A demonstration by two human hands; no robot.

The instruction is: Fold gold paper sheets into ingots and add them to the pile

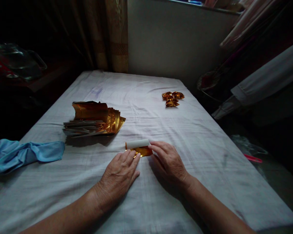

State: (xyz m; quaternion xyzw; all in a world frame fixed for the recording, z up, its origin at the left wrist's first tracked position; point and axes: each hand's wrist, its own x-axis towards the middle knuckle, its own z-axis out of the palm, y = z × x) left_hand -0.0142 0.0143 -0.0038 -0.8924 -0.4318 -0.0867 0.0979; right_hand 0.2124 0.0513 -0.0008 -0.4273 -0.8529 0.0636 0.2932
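Observation:
A small sheet of gold foil paper (143,151) lies on the cloth in front of me, its far edge folded over to show a pale backing. My left hand (120,169) rests flat, fingertips pressing the near left part of the sheet, thumb stretched out. At the sheet's right end, the bent fingers of my right hand (168,161) hold the edge by the fold; the thumb is mostly hidden. Beyond my left hand stands a stack of gold foil papers (90,118), loosely curled. Several folded gold foil pieces (172,102) sit grouped at the far right.
A white cloth (141,87) with wrinkles covers the table. A blue cloth (29,154) lies crumpled at the left edge. Behind the table are a curtain (116,35) and a plain wall (171,42). Hanging clothes (266,78) border the right side; a glass jug (21,61) stands at left.

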